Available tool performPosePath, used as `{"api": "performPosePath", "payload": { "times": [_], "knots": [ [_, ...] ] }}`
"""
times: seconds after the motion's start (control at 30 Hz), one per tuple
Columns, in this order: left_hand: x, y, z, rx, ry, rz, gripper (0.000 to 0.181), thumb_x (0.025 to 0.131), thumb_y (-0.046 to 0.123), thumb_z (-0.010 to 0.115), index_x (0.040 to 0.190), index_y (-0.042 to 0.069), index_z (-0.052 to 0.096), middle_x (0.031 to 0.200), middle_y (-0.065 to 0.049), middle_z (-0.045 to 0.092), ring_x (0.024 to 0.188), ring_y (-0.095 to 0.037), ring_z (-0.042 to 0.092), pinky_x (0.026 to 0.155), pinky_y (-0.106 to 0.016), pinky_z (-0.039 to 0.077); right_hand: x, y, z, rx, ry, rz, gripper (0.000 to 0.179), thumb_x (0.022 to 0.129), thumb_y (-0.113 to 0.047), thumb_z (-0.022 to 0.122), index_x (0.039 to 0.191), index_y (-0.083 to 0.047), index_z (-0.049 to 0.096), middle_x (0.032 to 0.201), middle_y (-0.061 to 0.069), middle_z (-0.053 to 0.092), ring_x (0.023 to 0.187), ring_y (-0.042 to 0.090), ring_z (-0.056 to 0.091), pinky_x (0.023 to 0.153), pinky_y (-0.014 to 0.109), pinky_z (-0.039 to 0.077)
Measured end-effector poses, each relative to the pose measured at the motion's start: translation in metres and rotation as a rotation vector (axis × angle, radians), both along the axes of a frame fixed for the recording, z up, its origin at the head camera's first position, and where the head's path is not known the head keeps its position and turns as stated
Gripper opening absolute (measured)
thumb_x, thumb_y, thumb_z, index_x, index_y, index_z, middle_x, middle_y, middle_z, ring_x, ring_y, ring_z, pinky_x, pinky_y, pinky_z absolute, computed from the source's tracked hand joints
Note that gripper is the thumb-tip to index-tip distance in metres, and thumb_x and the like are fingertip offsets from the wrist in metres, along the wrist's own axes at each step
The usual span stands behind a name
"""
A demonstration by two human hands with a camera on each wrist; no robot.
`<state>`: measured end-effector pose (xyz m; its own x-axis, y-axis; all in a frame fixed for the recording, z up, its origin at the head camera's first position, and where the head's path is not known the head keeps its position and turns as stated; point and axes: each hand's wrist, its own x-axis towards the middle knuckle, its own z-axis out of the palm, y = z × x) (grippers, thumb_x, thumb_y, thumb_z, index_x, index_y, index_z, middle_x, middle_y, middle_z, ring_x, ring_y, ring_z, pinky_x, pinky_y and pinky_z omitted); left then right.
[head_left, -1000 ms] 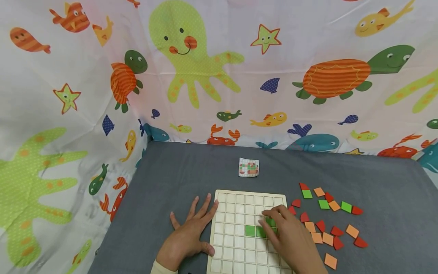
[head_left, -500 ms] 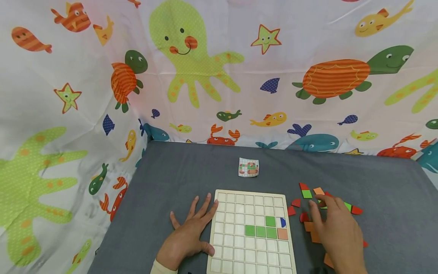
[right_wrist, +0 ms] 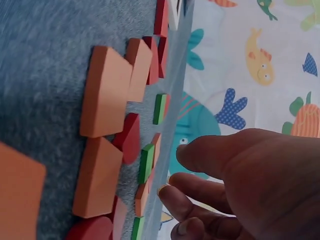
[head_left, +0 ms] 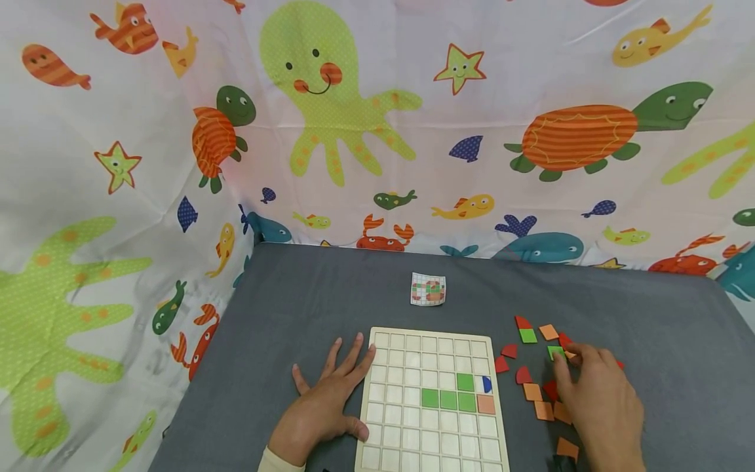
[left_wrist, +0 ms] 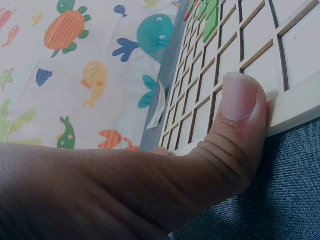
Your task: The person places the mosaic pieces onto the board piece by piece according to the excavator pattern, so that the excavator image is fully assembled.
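The left hand (head_left: 326, 406) is resting with widely spread fingers, its thumb (left_wrist: 235, 117) lying on the edge of the wooden grid board (head_left: 396, 414). The right hand (head_left: 603, 401) is hanging with loosely bent, parted fingers beside a green square tile (head_left: 554, 352), near red quarter-circle pieces (head_left: 523, 375) and orange squares (head_left: 544, 411); I am not seeing whether it is touching. Four green squares (head_left: 448, 400) are sitting in the board's cells, and a pattern card (head_left: 428, 290) is lying beyond
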<state>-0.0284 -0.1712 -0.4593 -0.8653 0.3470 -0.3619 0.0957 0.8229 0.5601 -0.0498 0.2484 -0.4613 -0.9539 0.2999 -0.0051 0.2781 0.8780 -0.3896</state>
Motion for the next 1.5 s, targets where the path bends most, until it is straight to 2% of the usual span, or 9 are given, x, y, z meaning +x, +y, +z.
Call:
{"api": "performPosePath", "payload": {
  "times": [0.27, 0.4, 0.57, 0.67, 0.87, 1.1, 1.3, 1.5],
  "knots": [
    [0.0, -0.002, -0.001, 0.002, -0.008, 0.002, 0.133, 0.062, 0.042, 0.095, 0.171, 0.035, 0.019, 0.179, 0.005, 0.002, 0.164, -0.037, -0.008, 0.095, -0.095, -0.019, -0.007, 0.005, -0.004, -0.008, -0.09, 0.015, 0.044, 0.101, -0.033, 0.071, 0.124, 0.004, 0.069, 0.11, 0.024, 0.066, 0.074, 0.032, 0.065, 0.052, 0.049, 0.051],
    [0.0, -0.002, -0.001, 0.004, -0.009, 0.003, 0.132, 0.062, 0.042, 0.095, 0.171, 0.036, 0.019, 0.179, 0.005, 0.002, 0.164, -0.037, -0.008, 0.094, -0.095, -0.019, -0.009, 0.006, -0.007, -0.006, -0.106, 0.007, 0.047, 0.099, -0.034, 0.073, 0.125, 0.005, 0.067, 0.112, 0.024, 0.065, 0.08, 0.037, 0.066, 0.057, 0.053, 0.053],
    [0.0, -0.002, -0.001, 0.012, -0.03, -0.001, 0.131, 0.064, 0.041, 0.094, 0.171, 0.035, 0.019, 0.179, 0.004, 0.001, 0.164, -0.037, -0.009, 0.095, -0.094, -0.021, -0.013, 0.004, -0.011, -0.003, -0.186, -0.013, 0.055, 0.098, -0.039, 0.075, 0.132, 0.003, 0.064, 0.122, 0.03, 0.059, 0.091, 0.044, 0.065, 0.066, 0.059, 0.053],
    [0.0, -0.002, -0.002, 0.01, -0.031, -0.003, 0.131, 0.064, 0.041, 0.094, 0.171, 0.035, 0.018, 0.179, 0.004, 0.001, 0.164, -0.037, -0.009, 0.095, -0.094, -0.021, -0.015, 0.001, -0.011, 0.002, -0.197, -0.01, 0.054, 0.098, -0.037, 0.076, 0.133, 0.003, 0.064, 0.125, 0.032, 0.057, 0.093, 0.047, 0.065, 0.069, 0.062, 0.053],
    [-0.001, -0.002, -0.002, -0.004, -0.024, -0.003, 0.132, 0.064, 0.042, 0.094, 0.171, 0.037, 0.018, 0.179, 0.006, 0.001, 0.164, -0.036, -0.009, 0.095, -0.094, -0.02, -0.018, -0.003, -0.009, 0.012, -0.139, 0.046, 0.046, 0.097, -0.027, 0.078, 0.129, 0.005, 0.067, 0.118, 0.033, 0.058, 0.085, 0.043, 0.065, 0.064, 0.059, 0.054],
    [-0.002, -0.001, -0.001, -0.005, -0.024, -0.003, 0.133, 0.063, 0.042, 0.095, 0.171, 0.038, 0.017, 0.179, 0.006, 0.0, 0.164, -0.036, -0.008, 0.095, -0.094, -0.02, -0.016, -0.014, -0.002, 0.005, -0.109, 0.112, 0.05, 0.098, -0.028, 0.077, 0.132, 0.007, 0.066, 0.117, 0.032, 0.059, 0.076, 0.033, 0.063, 0.057, 0.05, 0.054],
    [-0.001, -0.001, -0.001, -0.008, -0.007, -0.001, 0.132, 0.063, 0.043, 0.095, 0.171, 0.036, 0.019, 0.179, 0.005, 0.001, 0.164, -0.036, -0.008, 0.095, -0.094, -0.019, -0.008, -0.037, 0.005, -0.009, 0.092, 0.254, 0.045, 0.096, -0.023, 0.079, 0.13, 0.005, 0.068, 0.115, 0.028, 0.062, 0.06, 0.02, 0.056, 0.046, 0.036, 0.044],
    [-0.001, -0.001, 0.0, -0.004, -0.02, -0.003, 0.133, 0.063, 0.042, 0.095, 0.171, 0.036, 0.018, 0.179, 0.005, 0.001, 0.164, -0.036, -0.008, 0.095, -0.094, -0.02, 0.0, -0.07, 0.008, -0.035, 0.245, 0.427, 0.035, 0.09, -0.019, 0.087, 0.121, -0.008, 0.075, 0.107, 0.01, 0.065, 0.063, 0.008, 0.049, 0.049, 0.028, 0.041]
  ]
}}
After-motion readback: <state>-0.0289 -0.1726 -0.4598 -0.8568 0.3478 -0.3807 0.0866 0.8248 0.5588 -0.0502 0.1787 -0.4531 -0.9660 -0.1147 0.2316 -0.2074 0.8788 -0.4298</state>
